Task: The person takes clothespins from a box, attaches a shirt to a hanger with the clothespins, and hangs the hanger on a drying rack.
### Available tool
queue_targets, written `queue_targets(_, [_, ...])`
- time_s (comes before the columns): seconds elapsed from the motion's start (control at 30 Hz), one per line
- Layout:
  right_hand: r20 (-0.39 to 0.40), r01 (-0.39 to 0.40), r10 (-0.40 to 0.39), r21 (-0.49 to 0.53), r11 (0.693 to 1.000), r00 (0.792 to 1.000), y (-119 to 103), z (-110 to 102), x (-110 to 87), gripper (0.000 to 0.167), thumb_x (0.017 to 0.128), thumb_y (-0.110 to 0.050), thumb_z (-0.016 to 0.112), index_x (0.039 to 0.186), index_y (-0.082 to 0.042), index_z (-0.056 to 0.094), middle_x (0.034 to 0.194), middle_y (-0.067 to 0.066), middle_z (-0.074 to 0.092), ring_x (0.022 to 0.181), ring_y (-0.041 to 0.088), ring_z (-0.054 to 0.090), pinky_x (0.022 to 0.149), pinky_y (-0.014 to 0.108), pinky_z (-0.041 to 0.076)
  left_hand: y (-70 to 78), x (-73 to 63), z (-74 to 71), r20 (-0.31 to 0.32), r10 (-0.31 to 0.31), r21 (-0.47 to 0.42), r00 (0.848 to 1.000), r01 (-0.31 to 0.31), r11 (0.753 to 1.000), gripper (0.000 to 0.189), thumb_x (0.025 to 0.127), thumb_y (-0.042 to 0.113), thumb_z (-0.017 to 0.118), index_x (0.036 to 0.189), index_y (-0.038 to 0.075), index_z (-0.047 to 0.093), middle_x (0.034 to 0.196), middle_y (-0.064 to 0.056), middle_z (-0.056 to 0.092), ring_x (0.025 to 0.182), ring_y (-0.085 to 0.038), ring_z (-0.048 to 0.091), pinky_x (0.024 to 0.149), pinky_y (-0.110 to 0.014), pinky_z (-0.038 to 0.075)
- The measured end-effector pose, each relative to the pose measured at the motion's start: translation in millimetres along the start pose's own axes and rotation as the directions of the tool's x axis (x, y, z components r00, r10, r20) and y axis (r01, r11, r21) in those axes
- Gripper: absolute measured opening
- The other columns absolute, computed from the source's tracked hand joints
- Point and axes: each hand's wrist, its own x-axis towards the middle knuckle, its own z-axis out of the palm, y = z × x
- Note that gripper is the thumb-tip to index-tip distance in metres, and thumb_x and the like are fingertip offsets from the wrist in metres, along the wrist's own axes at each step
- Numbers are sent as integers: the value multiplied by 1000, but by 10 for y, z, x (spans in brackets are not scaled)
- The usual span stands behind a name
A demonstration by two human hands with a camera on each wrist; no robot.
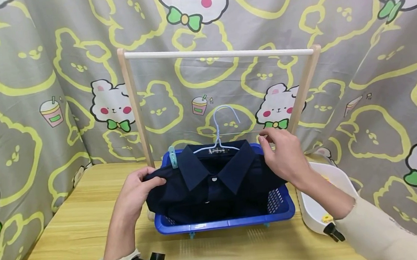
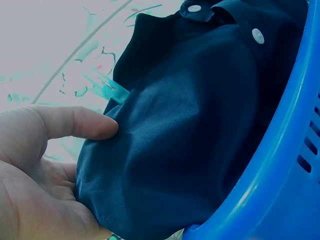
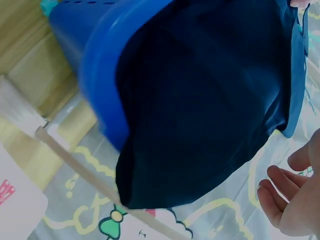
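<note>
A dark navy collared shirt [image 1: 199, 195] with white buttons lies over a blue basket [image 1: 225, 224], its collar upward. Inside the collar sits a light blue wire hanger [image 1: 218, 131], hook pointing up. One teal clothespin [image 1: 173, 157] grips the shirt's shoulder on the left side. My left hand [image 1: 133, 193] pinches that shoulder's outer edge, thumb [image 2: 95, 124] on top of the cloth. Beside the opposite shoulder, my right hand [image 1: 286, 154] has loosely bent fingers [image 3: 280, 185]. The right wrist view shows it apart from the fabric, with nothing visible in it.
Behind the basket stands a rack with wooden posts [image 1: 136, 107] and a white bar [image 1: 220, 53]. A white bin [image 1: 310, 208] is to the right on the wooden table [image 1: 89, 225]. A patterned curtain [image 1: 83, 41] hangs at the back and sides.
</note>
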Motion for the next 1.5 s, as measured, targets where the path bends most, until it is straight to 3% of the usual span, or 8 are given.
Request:
queue_targets(0.37, [-12, -35, 35, -38, 999, 999, 250, -63, -70, 21, 100, -14, 59, 108, 1, 71, 94, 19, 73, 87, 36, 66, 74, 54, 51, 10, 0, -5, -16, -7, -11, 1000, 7, 1000, 7, 91, 7, 67, 93, 3, 62, 90, -1, 55, 91, -20, 54, 78, -29, 49])
queue_targets(0.57, [-35, -34, 32, -54, 998, 999, 384, -81, -133, 18, 97, -11, 61, 103, 2, 71, 89, 20, 72, 83, 37, 66, 72, 54, 49, 10, -3, -8, -17, -11, -13, 1000, 10, 1000, 11, 90, 7, 67, 97, -1, 62, 90, -1, 55, 90, -19, 55, 77, -28, 49])
queue_targets(0.9, [46, -162, 169, -131, 978, 985, 640, -136, -234, 20, 98, -12, 58, 103, 3, 70, 89, 23, 70, 80, 40, 65, 69, 55, 51, -2, -5, -16, -18, -12, -2, 1000, 12, 1000, 13, 91, 8, 66, 99, -3, 62, 92, -2, 55, 93, -21, 53, 80, -29, 48])
queue_targets(1.17, [75, -206, 221, -162, 965, 972, 881, -138, -317, 22, 96, -11, 56, 101, 7, 68, 88, 27, 70, 79, 44, 64, 67, 55, 49, 7, -5, -12, -22, -17, -8, 1000, 17, 1000, 9, 91, 7, 67, 94, 1, 62, 90, -1, 54, 91, -21, 53, 78, -29, 48])
queue_targets(1.5, [95, -251, 272, -186, 950, 958, 1221, -112, -434, 23, 95, -10, 55, 98, 10, 67, 89, 29, 69, 77, 44, 65, 66, 55, 51, 3, 3, -10, -14, -16, -8, 1000, 15, 1000, 13, 91, 7, 66, 98, -2, 61, 90, -2, 55, 89, -20, 55, 77, -27, 50])
